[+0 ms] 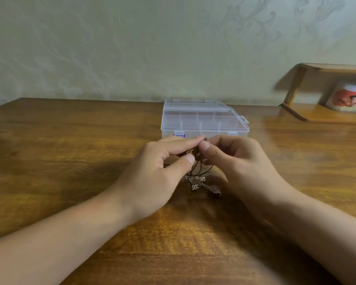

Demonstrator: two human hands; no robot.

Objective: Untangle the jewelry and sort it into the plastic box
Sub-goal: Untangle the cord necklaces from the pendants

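Note:
A tangle of dark brown cords (197, 165) with metal filigree pendants (199, 183) hangs between my hands over the wooden table (70, 151). My left hand (160, 173) pinches the cords near the top with thumb and fingers. My right hand (232, 159) pinches them from the other side, fingertips meeting the left hand's. The pendants rest on the table below. Just behind my hands stands a clear plastic box (203, 120) with divided compartments, its lid closed and blue latches at the front.
A small wooden shelf (325, 114) stands at the back right with a white printed mug (347, 99) under its top board. A pale patterned wall runs behind the table.

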